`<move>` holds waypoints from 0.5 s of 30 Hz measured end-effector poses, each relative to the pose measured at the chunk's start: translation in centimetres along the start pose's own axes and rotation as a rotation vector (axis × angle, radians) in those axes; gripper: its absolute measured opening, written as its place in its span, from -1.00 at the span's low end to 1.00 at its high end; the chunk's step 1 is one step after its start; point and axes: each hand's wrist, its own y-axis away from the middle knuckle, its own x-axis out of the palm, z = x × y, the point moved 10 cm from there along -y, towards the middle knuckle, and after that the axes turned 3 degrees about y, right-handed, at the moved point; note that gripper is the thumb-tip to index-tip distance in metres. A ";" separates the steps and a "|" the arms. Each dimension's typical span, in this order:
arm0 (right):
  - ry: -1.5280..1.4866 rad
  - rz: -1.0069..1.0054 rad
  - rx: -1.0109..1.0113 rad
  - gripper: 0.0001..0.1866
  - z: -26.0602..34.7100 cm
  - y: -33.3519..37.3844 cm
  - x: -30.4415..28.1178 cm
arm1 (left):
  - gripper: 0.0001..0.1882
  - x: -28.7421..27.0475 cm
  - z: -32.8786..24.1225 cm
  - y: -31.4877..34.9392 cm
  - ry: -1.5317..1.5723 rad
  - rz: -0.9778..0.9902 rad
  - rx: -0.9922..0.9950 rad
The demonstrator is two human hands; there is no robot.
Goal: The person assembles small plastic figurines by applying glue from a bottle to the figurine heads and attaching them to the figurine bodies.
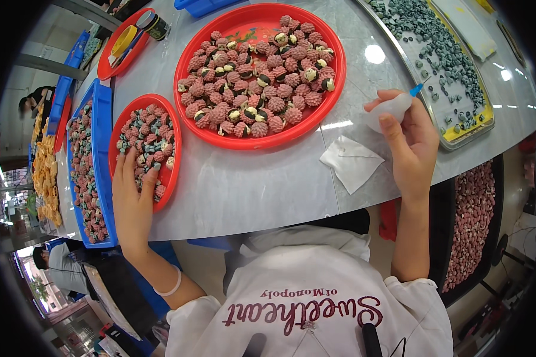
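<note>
My right hand (415, 140) is closed around a small white squeeze bottle (394, 110), whose blue needle tip (416, 90) points up and to the right. Over on the left, my left hand (132, 199) reaches over the near rim of a small red tray (175, 134). Its fingers are stretched and apart from the thumb, touching small pink and teal pieces (155, 128) in the tray. Whether a piece lies under the fingertips is hidden. A large round red tray (262, 141) between and beyond my hands holds many ridged pink pieces (268, 92), some with black and cream parts.
A folded white cloth (352, 163) lies on the grey table (244, 196) near my right hand. Right of it stands a metal-edged tray (458, 140) of dark green pieces. A blue bin (104, 178) of pieces is at the left; a lidded jar (153, 25) stands far left.
</note>
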 end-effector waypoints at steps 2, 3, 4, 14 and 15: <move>-0.022 -0.005 -0.037 -0.70 0.4 0.3 0.0 | -0.49 -0.5 0.1 -0.6 0.049 -0.080 0.008; -0.115 0.005 0.021 -0.70 0.0 0.4 0.1 | -0.49 -0.3 0.4 -1.2 0.050 -0.079 0.009; -0.211 0.018 0.079 -0.69 -0.4 0.4 0.3 | -0.48 -0.4 0.3 -1.9 0.057 -0.092 0.058; -0.236 0.019 0.161 -0.69 -1.6 0.3 0.4 | -0.46 2.1 -0.7 -5.4 -0.032 -0.015 0.059; -0.236 0.020 0.178 -0.69 -1.7 0.4 0.4 | -0.46 2.2 -0.7 -5.4 -0.032 -0.013 0.060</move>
